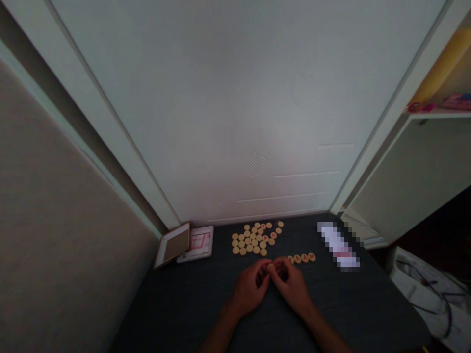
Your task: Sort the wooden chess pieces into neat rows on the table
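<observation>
My left hand (252,288) and my right hand (291,285) meet at the fingertips low over the dark table. Pinched between them is a small round wooden Chinese chess piece (271,266), mostly covered by the fingers. Just beyond my right hand runs a short row of Chinese chess pieces (304,258) with red characters facing up; the row's left end is partly hidden by my fingers. Farther back lies a loose cluster of similar discs (252,240), most showing plain faces and a few showing red marks.
The dark table (176,309) backs onto a white panel (235,108). At back left, an open-topped box or frame (172,247) overlaps a white case with pink lines (200,243). A blurred-out white object (338,247) lies at right. Beyond the right edge are cables on a white surface (430,289).
</observation>
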Available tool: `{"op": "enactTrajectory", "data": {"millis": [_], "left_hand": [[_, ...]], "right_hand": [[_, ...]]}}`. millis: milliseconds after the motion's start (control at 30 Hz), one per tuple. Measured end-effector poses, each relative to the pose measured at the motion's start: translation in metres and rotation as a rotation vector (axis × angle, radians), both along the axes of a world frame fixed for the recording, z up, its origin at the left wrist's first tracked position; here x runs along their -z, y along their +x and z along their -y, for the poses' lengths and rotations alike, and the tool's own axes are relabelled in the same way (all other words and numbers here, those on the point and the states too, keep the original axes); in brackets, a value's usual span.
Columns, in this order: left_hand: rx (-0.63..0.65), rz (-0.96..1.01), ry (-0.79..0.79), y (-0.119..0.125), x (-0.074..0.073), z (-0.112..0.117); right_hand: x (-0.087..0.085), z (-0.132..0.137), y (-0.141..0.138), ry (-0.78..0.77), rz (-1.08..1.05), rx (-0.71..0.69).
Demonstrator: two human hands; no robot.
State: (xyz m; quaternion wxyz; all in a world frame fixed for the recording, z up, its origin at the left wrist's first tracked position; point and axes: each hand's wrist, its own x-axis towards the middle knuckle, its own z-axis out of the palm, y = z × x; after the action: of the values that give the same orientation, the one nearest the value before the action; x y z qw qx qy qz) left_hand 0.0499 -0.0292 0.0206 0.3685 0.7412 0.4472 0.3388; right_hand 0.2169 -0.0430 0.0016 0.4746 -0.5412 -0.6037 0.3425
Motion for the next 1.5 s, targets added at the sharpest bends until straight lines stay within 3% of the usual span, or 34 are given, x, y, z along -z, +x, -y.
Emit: {"op": "enactTrajectory", "data": {"millis": [233,633,1000,1500], "left_hand": [[0.036,-0.066,0.033,0.0008,0.0003,0.0005],[0.005,0.071,-0.06,0.001,0.0088,-0.008],[0.026,0.06,-0.041,-0.001,0.0064,-0.0059],[-0.01,0.103,-0.085,-0.0012,0.0006,-0.0071]], "right_hand": [[0.0004,-0.0015,0.0023,0.0,-0.023,0.038],[0.0018,-0.0049,0.0027,-0.01,-0.082,-0.011],[0.0046,-0.0058,0.0022,-0.025,-0.047,0.025],[0.0009,-0.0041,0.0028,0.001,-0.088,-0.049]]}}
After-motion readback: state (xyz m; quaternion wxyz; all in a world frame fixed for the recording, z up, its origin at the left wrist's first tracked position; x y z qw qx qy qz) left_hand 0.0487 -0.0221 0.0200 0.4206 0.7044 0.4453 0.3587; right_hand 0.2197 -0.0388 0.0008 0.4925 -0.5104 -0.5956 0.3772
